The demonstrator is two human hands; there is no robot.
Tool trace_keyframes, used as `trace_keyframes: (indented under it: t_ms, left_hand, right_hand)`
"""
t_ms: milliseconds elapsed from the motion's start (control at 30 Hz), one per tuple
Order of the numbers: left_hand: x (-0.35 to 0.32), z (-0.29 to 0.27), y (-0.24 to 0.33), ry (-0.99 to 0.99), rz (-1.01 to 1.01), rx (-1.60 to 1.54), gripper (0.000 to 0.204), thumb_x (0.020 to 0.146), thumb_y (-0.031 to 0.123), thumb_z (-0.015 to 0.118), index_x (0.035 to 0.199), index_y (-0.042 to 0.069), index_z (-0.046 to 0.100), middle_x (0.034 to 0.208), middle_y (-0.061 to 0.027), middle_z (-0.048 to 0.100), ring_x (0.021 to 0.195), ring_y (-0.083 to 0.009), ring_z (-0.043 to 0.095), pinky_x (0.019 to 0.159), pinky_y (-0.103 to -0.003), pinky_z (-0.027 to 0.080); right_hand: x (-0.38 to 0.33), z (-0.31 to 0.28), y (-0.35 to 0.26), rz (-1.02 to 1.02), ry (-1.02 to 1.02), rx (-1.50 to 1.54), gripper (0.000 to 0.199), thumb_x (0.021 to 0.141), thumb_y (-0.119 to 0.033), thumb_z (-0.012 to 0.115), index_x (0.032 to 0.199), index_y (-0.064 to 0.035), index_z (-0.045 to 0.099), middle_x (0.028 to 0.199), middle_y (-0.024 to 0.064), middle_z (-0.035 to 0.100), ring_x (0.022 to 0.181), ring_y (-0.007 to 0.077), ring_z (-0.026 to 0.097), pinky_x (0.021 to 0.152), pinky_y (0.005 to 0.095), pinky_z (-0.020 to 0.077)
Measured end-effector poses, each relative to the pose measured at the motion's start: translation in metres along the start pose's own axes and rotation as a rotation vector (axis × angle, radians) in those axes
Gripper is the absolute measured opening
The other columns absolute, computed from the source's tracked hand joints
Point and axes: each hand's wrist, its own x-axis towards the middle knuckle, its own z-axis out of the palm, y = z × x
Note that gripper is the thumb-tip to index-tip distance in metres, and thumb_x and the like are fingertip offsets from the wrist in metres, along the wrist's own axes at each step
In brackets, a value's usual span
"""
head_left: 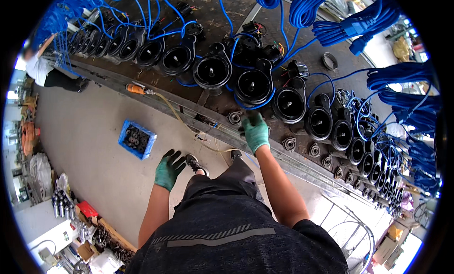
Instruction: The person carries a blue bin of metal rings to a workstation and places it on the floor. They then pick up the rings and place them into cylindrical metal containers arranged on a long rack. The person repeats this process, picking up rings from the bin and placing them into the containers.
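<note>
Right now I see my right hand (256,131), in a teal knit glove, stretched forward over the near metal rail of the table (156,82), its fingers (254,117) held narrow and pointing at a small round metal bearing cap (234,117) lying just to their left on the rail. I cannot tell whether they pinch anything. Directly beyond the fingertips sits a black pump housing (254,86), round and glossy with a shaft at its centre; more of the same stand shoulder to shoulder left and right of it in a curved row, leaving little room between them. Blue cables (326,16), smooth and coiled, hang in bundles well beyond the fingers and loop among the housings.

My left hand (169,169), in a green glove with dark fingertips, hangs off the table over bare concrete floor (90,146), fingers spread wide and holding nothing. Plenty of free room lies around it. Left of those fingers, a blue plastic crate (137,139) of dark metal parts rests on the floor. An orange-handled tool (137,89) lies on the rail, further left of my right hand.
</note>
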Motion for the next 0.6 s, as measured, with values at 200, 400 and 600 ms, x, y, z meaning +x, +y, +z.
trace_keyframes:
  t_ms: [200, 400, 600]
  left_hand:
    - [-0.002, -0.084, 0.018, 0.136, -0.058, -0.026, 0.04, 0.1, 0.031, 0.048, 0.135, 0.011, 0.052, 0.139, -0.0149, 0.057, 0.125, -0.0399, 0.056, 0.104, -0.055, 0.047]
    - [0.004, -0.145, 0.021, 0.159, -0.019, -0.105, 0.039, 0.1, 0.031, 0.048, 0.133, 0.013, 0.053, 0.14, -0.0138, 0.057, 0.127, -0.0391, 0.054, 0.105, -0.055, 0.046]
    - [-0.005, -0.157, 0.003, 0.186, -0.015, -0.166, 0.042, 0.099, 0.033, 0.05, 0.136, 0.013, 0.052, 0.143, -0.0131, 0.054, 0.129, -0.0383, 0.052, 0.106, -0.055, 0.044]
  right_hand:
    - [0.016, 0.006, -0.03, -0.176, 0.194, -0.048, 0.032, 0.094, -0.029, 0.071, 0.11, -0.0012, 0.07, 0.091, 0.0088, 0.074, 0.078, 0.0129, 0.059, 0.078, 0.0329, 0.0502]
    - [0.02, 0.011, -0.065, -0.09, 0.194, 0.35, 0.024, 0.096, -0.027, 0.07, 0.093, -0.0029, 0.07, 0.08, 0.0018, 0.068, 0.069, 0.0143, 0.061, 0.067, 0.0283, 0.0519]
    - [0.076, 0.018, -0.166, -0.018, 0.078, 0.728, 0.022, 0.101, -0.029, 0.06, 0.107, -0.0082, 0.063, 0.101, 0.0126, 0.072, 0.098, 0.0298, 0.07, 0.086, 0.0481, 0.0582]
